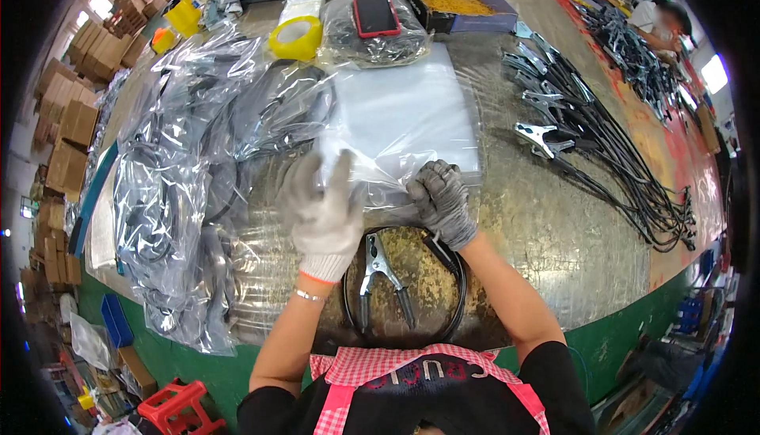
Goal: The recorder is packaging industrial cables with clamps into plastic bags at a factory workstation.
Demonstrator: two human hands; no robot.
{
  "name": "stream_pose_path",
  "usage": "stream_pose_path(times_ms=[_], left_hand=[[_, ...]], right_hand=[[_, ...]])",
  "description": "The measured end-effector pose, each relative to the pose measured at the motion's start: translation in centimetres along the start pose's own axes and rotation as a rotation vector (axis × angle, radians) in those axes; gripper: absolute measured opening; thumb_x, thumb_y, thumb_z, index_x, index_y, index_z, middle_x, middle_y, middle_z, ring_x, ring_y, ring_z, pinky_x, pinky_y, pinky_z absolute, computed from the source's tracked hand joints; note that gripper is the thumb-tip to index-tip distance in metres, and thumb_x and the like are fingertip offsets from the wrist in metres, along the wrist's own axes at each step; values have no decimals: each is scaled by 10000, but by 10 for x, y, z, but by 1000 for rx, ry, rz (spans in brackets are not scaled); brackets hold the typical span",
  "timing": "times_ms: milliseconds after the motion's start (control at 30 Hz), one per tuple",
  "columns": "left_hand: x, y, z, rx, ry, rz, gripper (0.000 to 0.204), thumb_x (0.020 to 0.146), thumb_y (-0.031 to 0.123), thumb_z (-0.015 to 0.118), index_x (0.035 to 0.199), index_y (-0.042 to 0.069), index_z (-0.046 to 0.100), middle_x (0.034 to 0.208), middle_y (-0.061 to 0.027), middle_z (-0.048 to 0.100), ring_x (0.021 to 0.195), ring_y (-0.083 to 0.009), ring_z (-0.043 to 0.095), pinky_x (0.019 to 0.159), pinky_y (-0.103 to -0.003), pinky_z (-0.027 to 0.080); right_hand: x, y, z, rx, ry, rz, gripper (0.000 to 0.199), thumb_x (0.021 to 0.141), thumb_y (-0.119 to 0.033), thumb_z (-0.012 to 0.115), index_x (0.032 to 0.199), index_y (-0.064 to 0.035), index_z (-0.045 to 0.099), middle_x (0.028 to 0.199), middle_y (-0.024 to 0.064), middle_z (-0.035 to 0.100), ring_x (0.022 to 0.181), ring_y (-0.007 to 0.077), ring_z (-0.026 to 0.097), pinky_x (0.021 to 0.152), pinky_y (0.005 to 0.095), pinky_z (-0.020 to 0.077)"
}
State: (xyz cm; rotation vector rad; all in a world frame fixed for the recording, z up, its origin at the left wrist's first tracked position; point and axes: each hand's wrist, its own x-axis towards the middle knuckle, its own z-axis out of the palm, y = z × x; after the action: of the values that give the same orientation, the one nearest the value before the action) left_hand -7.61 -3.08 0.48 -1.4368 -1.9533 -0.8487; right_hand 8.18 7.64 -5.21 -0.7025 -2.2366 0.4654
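Several filled clear bags (162,197) are lying at nine o'clock, flat clear bags (404,110) at twelve, a coiled clamp cable (378,263) at six, loose clamp cables (606,146) at two-thirty, probably for easy reach. The left hand (321,209) is hanging splayed, blurred, apparently grasping nothing; the right hand (445,204) is resting curled at the flat bags' near edge, probably steadying them, though whether it is pinching film I cannot tell.

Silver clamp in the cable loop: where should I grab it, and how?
Probably by the two black handles of the clamp, coming from the near side. They spread apart that way, so fingers and palm could wrap both. Its narrow jaws point away, toward the clear bags, and the cable loop lies around it.
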Motion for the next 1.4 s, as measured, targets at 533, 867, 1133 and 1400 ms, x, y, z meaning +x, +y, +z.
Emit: stream_pose_path(times_ms=[533,867,1133,1400], left_hand=[[-44,-43,-15,-1891,-275,-1506,476,972,358,426,1253,-26,431,1184,-206,553,1013,-312,588,826,-357,520],[-50,-71,-43,-504,-654,-18,388,845,67,552,1226,9,507,1151,-157,601,1116,-321,546,858,-346,489],[-104,-25,-89,-387,-709,-465,626,645,-63,594,1259,13,499,1153,-205,577,1095,-432,499,955,-451,422],[-98,37,-94,-1197,-490,-1741,307,938,78,444,1230,8,506,1022,-110,599,942,-191,580,800,-320,477]], right_hand=[[-51,17,-35,-417,-185,261,349,774,-335,587,978,-60,648,1043,146,587,993,338,532,896,434,396],[-76,-27,-47,983,-216,906,335,961,-338,494,1038,-28,596,810,86,670,630,167,615,580,297,510],[-55,-43,-35,1289,-66,1357,378,875,-436,596,1052,-101,594,839,29,640,706,120,609,563,279,520],[-123,-68,-84,909,45,1188,443,947,-482,456,1095,-83,578,736,46,615,526,114,546,464,239,446]])
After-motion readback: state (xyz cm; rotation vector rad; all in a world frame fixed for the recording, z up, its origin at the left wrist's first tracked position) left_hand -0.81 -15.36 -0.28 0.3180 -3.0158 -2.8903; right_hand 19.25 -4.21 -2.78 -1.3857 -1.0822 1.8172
